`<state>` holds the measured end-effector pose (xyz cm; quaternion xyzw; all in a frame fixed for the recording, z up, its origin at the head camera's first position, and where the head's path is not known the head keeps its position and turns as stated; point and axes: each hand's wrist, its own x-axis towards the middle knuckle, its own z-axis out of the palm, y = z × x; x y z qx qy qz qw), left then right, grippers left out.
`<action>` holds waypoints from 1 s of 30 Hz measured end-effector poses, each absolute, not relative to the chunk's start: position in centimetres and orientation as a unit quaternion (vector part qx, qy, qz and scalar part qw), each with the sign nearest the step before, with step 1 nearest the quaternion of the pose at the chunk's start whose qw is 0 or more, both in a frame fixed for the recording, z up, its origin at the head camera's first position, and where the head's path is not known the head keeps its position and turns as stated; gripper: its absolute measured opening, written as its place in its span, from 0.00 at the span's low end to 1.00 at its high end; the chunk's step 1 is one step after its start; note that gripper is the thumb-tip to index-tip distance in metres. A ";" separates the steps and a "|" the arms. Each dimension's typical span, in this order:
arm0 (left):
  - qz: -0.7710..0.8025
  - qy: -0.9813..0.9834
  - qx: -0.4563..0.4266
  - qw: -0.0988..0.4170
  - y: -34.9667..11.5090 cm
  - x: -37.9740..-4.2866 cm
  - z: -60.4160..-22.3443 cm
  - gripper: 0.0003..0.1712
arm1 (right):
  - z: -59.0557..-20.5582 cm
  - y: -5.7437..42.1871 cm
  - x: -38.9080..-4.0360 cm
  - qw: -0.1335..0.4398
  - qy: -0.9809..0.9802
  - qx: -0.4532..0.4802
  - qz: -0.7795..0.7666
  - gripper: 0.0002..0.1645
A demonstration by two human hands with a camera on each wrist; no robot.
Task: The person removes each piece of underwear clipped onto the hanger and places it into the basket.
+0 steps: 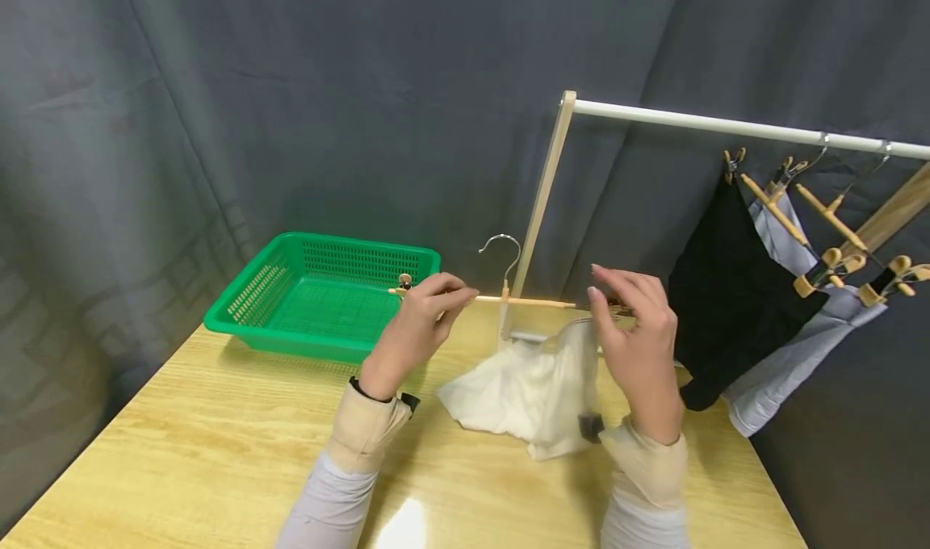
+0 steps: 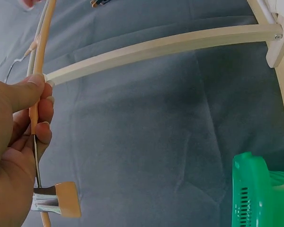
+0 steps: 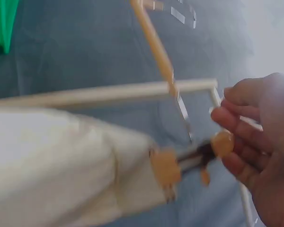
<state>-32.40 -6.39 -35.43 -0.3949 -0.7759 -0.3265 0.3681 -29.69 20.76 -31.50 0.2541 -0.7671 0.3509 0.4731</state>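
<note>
My left hand (image 1: 425, 319) pinches the wooden bar of a clip hanger (image 1: 538, 301) between thumb and fingers, left of its metal hook. In the left wrist view, the hanger's left clip (image 2: 67, 199) has no cloth in it. A cream cloth garment (image 1: 538, 387) hangs by one corner from the right clip (image 3: 165, 168), its lower part on or just over the table. Beside that clip is my right hand (image 1: 639, 331), thumb and fingers parted. Its fingertips are close to the clip's handle; blur hides whether they touch.
A green plastic basket (image 1: 320, 347) stands at the table's back left. On the right, a rack with a white rail (image 1: 690, 119) bears black shorts (image 1: 734, 291) and a light grey garment (image 1: 792, 351) on clip hangers. Grey curtain (image 1: 363, 89) hangs behind the wooden table (image 1: 218, 452).
</note>
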 end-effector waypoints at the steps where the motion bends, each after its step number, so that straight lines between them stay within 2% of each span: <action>1: -0.329 -0.775 -0.397 0.365 -6.3 -32.4 -35.5 0.10 | -31.6 21.3 -29.8 0.476 -0.768 0.240 0.356 0.18; 5: -0.337 -0.773 -0.403 0.357 -5.8 -32.8 -35.6 0.10 | -32.0 23.2 -30.6 0.465 -0.780 0.207 0.364 0.17; 12: -0.330 -0.776 -0.393 0.366 -6.2 -32.7 -35.5 0.10 | -33.0 24.1 -32.0 0.411 -0.803 0.219 0.373 0.13; 21: -0.330 -0.775 -0.389 0.373 -6.8 -32.8 -35.3 0.10 | -33.6 24.0 -32.3 0.275 -0.850 0.220 0.391 0.18; 30: -0.342 -0.776 -0.388 0.362 -7.1 -32.9 -35.6 0.10 | -33.8 23.8 -32.2 0.254 -0.834 0.262 0.413 0.20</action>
